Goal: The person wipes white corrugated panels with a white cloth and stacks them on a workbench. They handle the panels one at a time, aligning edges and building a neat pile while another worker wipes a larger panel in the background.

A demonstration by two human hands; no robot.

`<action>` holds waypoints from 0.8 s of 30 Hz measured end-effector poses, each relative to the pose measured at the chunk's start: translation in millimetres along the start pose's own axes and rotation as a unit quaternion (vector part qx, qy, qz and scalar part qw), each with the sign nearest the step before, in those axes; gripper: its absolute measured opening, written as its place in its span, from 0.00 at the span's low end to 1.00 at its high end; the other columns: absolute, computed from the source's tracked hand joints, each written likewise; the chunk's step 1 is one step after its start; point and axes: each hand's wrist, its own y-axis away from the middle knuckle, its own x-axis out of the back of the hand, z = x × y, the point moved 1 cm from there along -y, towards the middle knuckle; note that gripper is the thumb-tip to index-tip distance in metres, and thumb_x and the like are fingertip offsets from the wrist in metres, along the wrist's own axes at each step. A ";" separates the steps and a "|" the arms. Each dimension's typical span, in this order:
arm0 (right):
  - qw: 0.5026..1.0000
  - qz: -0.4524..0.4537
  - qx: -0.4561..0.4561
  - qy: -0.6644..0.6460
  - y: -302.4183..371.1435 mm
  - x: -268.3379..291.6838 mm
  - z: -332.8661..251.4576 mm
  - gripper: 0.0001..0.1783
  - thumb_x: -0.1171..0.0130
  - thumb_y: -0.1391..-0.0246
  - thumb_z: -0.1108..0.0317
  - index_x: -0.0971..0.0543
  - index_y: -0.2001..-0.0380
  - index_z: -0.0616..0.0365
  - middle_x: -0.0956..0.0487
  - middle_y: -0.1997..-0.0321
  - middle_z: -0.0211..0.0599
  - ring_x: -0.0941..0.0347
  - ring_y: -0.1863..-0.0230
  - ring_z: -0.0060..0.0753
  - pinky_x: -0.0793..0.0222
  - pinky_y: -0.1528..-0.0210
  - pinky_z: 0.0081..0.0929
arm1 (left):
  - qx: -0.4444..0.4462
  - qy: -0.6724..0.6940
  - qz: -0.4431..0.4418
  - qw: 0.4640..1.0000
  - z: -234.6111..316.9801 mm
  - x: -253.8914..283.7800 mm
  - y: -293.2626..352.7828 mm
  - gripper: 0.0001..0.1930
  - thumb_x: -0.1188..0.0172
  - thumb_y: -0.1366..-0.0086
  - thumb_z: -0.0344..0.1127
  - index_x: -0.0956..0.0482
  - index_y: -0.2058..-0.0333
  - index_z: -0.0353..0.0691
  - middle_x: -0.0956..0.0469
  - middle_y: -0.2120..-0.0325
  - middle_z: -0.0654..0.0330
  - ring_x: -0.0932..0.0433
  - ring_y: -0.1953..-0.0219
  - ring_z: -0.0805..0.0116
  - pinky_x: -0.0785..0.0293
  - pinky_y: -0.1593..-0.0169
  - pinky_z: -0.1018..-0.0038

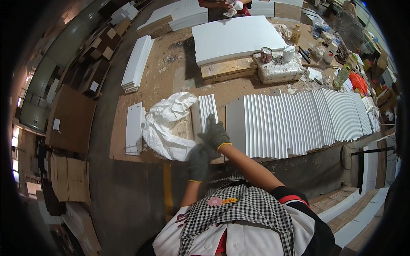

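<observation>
A small group of white narrow strips lies side by side near the front edge of the worktable. My right hand, in a dark grey knitted glove with a yellow cuff, rests on their near part with fingers stretched out and thumb apart. Close to the table edge, my left hand in a matching glove is smeared by motion, so its fingers cannot be made out. Left of the strips lies a crumpled white plastic sheet. To the right, a long row of upright white panels stands beside a grey board.
White drilled boards lie at the table's left edge. Further back are a large white panel on wooden blocks, a wrapped block bearing a can, and clutter with bottles. Another person stands across the table.
</observation>
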 end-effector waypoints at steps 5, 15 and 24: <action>0.999 -0.040 -0.022 -0.017 -17.0 -6.3 -8.5 0.68 0.22 0.55 0.48 0.53 0.18 0.46 0.34 0.30 0.76 0.27 0.33 0.72 0.27 0.33 0.54 | 0.046 0.034 -0.157 0.986 -22.9 31.5 -25.9 0.19 0.42 0.28 0.41 0.20 0.50 0.28 0.17 0.56 0.40 0.18 0.51 0.44 0.25 0.45 0.56; 0.939 0.049 -0.085 -0.330 3.9 25.5 30.0 0.59 0.22 0.54 0.63 0.42 0.21 0.53 0.32 0.25 0.55 0.26 0.33 0.48 0.31 0.29 0.42 | -0.002 0.105 -0.168 0.980 -58.6 10.8 -124.2 0.37 0.34 0.29 0.45 0.37 0.28 0.35 0.30 0.35 0.38 0.30 0.34 0.43 0.32 0.32 0.55; 0.888 0.095 -0.032 -0.448 30.5 4.2 58.8 0.21 0.38 0.35 0.60 0.21 0.46 0.64 0.19 0.58 0.39 0.24 0.54 0.33 0.27 0.44 0.34 | 0.279 0.397 -0.307 0.819 -44.8 0.5 -146.1 0.18 0.30 0.35 0.30 0.19 0.47 0.32 0.14 0.58 0.57 0.15 0.59 0.66 0.18 0.54 0.72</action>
